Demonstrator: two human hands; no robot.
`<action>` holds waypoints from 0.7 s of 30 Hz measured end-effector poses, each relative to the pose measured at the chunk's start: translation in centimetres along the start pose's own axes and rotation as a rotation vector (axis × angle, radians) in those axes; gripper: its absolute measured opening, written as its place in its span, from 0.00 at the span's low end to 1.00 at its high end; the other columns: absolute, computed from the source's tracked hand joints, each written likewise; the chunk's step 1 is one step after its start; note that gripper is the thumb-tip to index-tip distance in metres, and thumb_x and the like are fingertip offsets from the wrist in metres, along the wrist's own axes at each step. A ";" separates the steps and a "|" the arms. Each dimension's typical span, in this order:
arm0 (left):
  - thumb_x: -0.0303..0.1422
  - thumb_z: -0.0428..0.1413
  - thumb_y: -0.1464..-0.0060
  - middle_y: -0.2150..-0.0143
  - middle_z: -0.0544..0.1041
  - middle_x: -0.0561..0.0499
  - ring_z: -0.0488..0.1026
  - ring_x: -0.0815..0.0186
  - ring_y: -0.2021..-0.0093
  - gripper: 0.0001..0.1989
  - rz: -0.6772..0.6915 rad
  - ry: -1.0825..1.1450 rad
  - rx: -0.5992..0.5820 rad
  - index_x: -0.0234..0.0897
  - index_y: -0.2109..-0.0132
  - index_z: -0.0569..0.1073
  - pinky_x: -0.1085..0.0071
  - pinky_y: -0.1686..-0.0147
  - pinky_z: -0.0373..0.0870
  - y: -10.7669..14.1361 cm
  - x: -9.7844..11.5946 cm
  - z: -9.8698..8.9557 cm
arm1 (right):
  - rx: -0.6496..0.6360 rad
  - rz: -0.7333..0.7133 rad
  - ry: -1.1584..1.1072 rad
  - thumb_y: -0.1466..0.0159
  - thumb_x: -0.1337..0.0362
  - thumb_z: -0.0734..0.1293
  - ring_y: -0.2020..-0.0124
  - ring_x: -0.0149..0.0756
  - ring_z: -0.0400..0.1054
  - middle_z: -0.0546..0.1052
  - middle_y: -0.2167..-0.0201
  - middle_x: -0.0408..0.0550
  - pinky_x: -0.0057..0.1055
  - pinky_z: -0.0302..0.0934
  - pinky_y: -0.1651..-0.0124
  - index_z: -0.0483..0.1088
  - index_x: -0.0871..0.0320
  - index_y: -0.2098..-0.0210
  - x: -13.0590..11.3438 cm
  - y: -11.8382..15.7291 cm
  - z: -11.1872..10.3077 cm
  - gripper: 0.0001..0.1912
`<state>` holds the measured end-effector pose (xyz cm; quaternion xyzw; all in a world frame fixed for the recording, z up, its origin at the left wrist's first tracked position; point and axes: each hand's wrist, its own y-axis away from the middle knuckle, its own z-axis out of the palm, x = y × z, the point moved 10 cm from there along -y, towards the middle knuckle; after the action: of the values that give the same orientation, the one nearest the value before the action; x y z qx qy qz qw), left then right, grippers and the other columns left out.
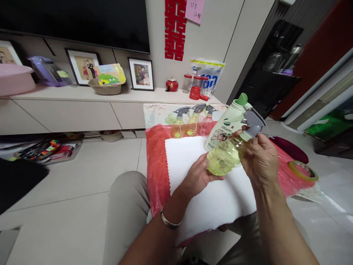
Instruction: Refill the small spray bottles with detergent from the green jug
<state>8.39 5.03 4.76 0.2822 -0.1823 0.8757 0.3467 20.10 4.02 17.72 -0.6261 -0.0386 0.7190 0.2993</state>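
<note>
A clear yellow spray bottle (223, 159) with a grey trigger head is held tilted above a white sheet (190, 158). Around its base curls my left hand (197, 176), which wears a bracelet at the wrist. My right hand (260, 156) grips the bottle's neck just below the head. Behind it stands a large pale green bottle (224, 123) with a raised green cap, partly hidden by the spray bottle. Farther back on the table are a yellow spray bottle (178, 127), a second yellow one (192, 125) and a pink one (206, 124).
Red plastic sheeting (156, 158) lies under the white sheet. A roll of yellow tape (303, 171) rests at the right. On the cabinet ledge stand a white bag (211, 73), a red pot (172, 85), picture frames and a basket (107, 88).
</note>
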 end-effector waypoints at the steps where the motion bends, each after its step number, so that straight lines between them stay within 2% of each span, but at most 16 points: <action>1: 0.49 0.63 0.46 0.37 0.71 0.36 0.75 0.49 0.45 0.33 -0.014 0.005 -0.042 0.38 0.39 0.68 0.53 0.50 0.73 0.2 0.0 0.4 | -0.015 0.003 0.017 0.42 0.50 0.75 0.46 0.45 0.71 0.77 0.55 0.50 0.46 0.68 0.43 0.74 0.53 0.57 0.0 0.1 0.1 0.19; 3: 0.47 0.67 0.50 0.39 0.72 0.35 0.75 0.49 0.46 0.35 -0.020 -0.002 -0.069 0.37 0.39 0.69 0.54 0.49 0.72 0.4 0.1 0.6 | -0.044 0.008 0.057 0.40 0.48 0.72 0.46 0.46 0.71 0.76 0.53 0.51 0.48 0.67 0.42 0.73 0.52 0.53 0.2 0.2 0.4 0.21; 5: 0.46 0.69 0.53 0.38 0.72 0.35 0.75 0.48 0.45 0.37 -0.004 -0.012 -0.041 0.36 0.40 0.69 0.53 0.49 0.72 0.4 0.2 0.1 | -0.066 0.017 0.074 0.39 0.46 0.71 0.45 0.47 0.71 0.76 0.52 0.51 0.50 0.66 0.42 0.71 0.51 0.51 0.4 0.3 0.6 0.22; 10: 0.44 0.72 0.57 0.34 0.68 0.36 0.71 0.47 0.39 0.40 0.019 -0.013 -0.018 0.39 0.39 0.67 0.51 0.44 0.70 0.3 0.2 -0.2 | -0.071 0.049 -0.062 0.41 0.49 0.74 0.47 0.46 0.72 0.78 0.54 0.49 0.49 0.67 0.42 0.69 0.53 0.57 1.0 0.7 1.0 0.19; 12: 0.42 0.73 0.58 0.34 0.67 0.38 0.69 0.48 0.37 0.42 0.053 -0.014 -0.010 0.40 0.38 0.67 0.51 0.40 0.68 0.4 0.7 -0.1 | -0.101 0.053 -0.078 0.41 0.50 0.74 0.47 0.46 0.72 0.77 0.52 0.50 0.47 0.67 0.42 0.69 0.54 0.55 1.2 1.3 1.7 0.21; 17: 0.40 0.73 0.56 0.34 0.69 0.41 0.68 0.52 0.35 0.41 0.146 -0.023 -0.002 0.42 0.37 0.66 0.58 0.36 0.64 0.5 2.1 0.4 | -0.194 0.015 0.177 0.41 0.57 0.75 0.37 0.43 0.64 0.68 0.38 0.51 0.40 0.62 0.35 0.61 0.53 0.37 1.2 3.9 4.0 0.36; 21: 0.37 0.75 0.61 0.37 0.73 0.44 0.70 0.53 0.37 0.43 0.163 -0.058 0.092 0.45 0.38 0.67 0.60 0.36 0.66 0.4 2.0 -0.5 | -0.062 0.054 0.490 0.47 0.60 0.76 0.32 0.48 0.55 0.60 0.33 0.53 0.45 0.56 0.30 0.49 0.53 0.29 2.1 5.8 3.3 0.52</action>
<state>6.70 6.00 5.60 0.3074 -0.1742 0.8999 0.2556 14.78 1.29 14.11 -0.7916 0.0299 0.5518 0.2609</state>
